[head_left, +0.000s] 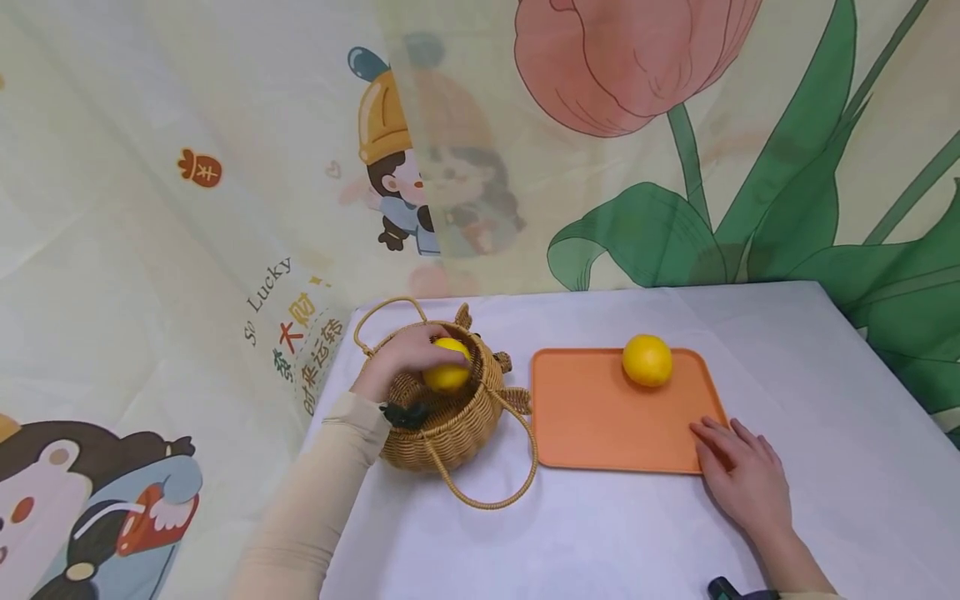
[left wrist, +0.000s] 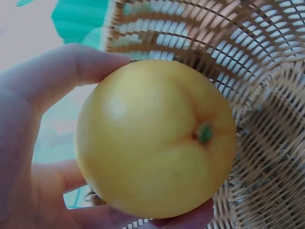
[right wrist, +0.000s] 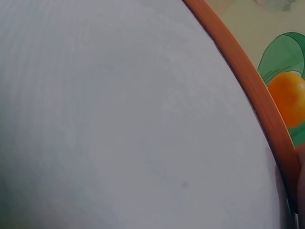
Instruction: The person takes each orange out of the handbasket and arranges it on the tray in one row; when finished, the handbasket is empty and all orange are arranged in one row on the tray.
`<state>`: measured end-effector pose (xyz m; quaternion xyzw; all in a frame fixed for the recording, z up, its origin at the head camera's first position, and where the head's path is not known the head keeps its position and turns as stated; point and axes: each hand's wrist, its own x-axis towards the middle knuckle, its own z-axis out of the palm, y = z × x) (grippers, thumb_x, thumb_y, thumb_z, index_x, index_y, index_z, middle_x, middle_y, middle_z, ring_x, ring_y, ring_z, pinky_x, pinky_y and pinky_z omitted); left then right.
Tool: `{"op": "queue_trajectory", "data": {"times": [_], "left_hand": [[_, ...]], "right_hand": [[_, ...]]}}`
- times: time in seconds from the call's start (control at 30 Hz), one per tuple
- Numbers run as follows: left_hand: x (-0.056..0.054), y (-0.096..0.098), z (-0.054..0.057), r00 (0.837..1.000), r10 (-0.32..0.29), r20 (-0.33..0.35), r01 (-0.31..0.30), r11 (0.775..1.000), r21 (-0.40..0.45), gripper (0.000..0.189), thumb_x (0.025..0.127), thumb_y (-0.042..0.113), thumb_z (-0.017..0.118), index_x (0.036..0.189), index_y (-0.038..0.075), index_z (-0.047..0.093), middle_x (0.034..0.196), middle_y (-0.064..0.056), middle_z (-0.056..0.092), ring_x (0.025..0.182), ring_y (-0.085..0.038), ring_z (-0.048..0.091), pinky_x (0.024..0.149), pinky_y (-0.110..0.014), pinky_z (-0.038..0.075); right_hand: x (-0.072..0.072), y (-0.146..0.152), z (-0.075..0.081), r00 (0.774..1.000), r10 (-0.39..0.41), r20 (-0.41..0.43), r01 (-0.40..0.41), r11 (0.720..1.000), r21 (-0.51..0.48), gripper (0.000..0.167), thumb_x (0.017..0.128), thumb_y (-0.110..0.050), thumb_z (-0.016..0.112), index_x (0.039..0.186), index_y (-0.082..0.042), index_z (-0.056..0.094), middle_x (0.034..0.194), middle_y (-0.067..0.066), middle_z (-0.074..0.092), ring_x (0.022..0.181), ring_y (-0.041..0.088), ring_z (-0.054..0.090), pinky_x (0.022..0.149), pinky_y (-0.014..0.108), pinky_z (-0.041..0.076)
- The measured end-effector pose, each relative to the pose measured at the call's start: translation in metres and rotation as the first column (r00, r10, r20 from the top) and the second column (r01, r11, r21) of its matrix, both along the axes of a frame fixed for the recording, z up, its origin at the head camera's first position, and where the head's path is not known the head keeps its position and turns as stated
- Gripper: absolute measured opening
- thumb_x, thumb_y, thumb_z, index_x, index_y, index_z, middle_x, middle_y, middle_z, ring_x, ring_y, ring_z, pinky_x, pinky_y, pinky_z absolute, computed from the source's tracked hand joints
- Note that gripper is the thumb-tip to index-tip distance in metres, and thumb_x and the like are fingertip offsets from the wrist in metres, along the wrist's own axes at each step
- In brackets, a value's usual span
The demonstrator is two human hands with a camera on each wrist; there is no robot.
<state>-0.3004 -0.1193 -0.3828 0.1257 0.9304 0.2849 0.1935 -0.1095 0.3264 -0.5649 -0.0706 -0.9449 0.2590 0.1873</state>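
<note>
The flat surface is covered with a white cloth [head_left: 615,533]. Behind it, a pale cream fabric backdrop [head_left: 480,50] is printed with a large pink tulip [head_left: 637,62] and broad green leaves [head_left: 648,233]. A cartoon figure in a yellow knitted hat [head_left: 396,179] is half veiled by overlapping fabric. At left, a small red-brown pouch emblem [head_left: 200,167], curved "So Lucky" lettering [head_left: 267,300] and a dark-haired cartoon figure in blue [head_left: 90,508] are displayed.

On the table [head_left: 615,533], a basket [head_left: 468,437], one fruit [head_left: 447,377] at its mouth, stands left of a tray [head_left: 600,425] (a second fruit [head_left: 647,361] lies toward its far edge).
</note>
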Motion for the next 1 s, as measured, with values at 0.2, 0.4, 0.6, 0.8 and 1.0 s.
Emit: {"op": "queue_trajectory", "data": {"times": [0.2,0.4,0.6,0.8,1.0], "left_hand": [[0.008,-0.003,0.018,0.998,0.056,-0.035,-0.054,0.997,0.054,0.054,0.087,0.049,0.069,0.121,0.008,0.063,0.108,-0.015,0.063,0.082,-0.027,0.063,0.066,-0.044,0.06],[0.017,0.003,0.029,0.992,0.122,-0.019,-0.117,0.979,0.166,0.053,0.087,0.051,0.072,0.121,0.011,0.063,0.108,-0.015,0.063,0.085,-0.026,0.063,0.063,-0.036,0.059],[0.029,0.025,0.04,0.991,0.13,-0.034,-0.117,0.959,0.258,0.054,0.089,0.049,0.073,0.125,0.011,0.062,0.109,-0.014,0.064,0.085,-0.026,0.063,0.066,-0.038,0.059],[0.031,0.057,0.042,0.986,0.093,-0.137,-0.059,0.97,0.236,0.057,0.086,0.053,0.073,0.125,0.013,0.064,0.107,-0.01,0.065,0.088,-0.026,0.062,0.069,-0.039,0.057],[0.034,0.09,0.03,0.984,0.064,-0.164,-0.023,0.971,0.238,0.056,0.084,0.056,0.074,0.122,0.016,0.065,0.102,-0.004,0.066,0.089,-0.024,0.062,0.08,-0.042,0.055]], "right_hand": [[0.001,-0.001,0.004,1.0,-0.007,0.014,0.008,1.0,-0.014,0.033,0.098,-0.015,0.065,0.129,-0.003,0.069,0.137,0.024,0.06,0.14,0.049,0.036,0.12,0.061,0.005],[0.001,-0.002,0.004,1.0,-0.001,0.005,0.001,1.0,-0.017,0.033,0.098,-0.015,0.065,0.128,-0.003,0.069,0.136,0.024,0.061,0.138,0.05,0.037,0.12,0.061,0.006],[0.001,-0.001,0.004,1.0,0.003,-0.008,-0.003,1.0,-0.017,0.032,0.098,-0.015,0.065,0.128,-0.003,0.069,0.135,0.024,0.061,0.137,0.05,0.039,0.12,0.061,0.007],[0.001,-0.001,0.004,1.0,-0.002,-0.01,0.002,1.0,-0.015,0.032,0.098,-0.014,0.065,0.127,-0.002,0.069,0.135,0.025,0.061,0.137,0.05,0.039,0.12,0.061,0.007],[0.001,-0.002,0.003,1.0,-0.001,-0.002,0.001,1.0,-0.013,0.032,0.098,-0.013,0.064,0.128,-0.003,0.069,0.136,0.025,0.061,0.137,0.05,0.038,0.121,0.06,0.006]]}}
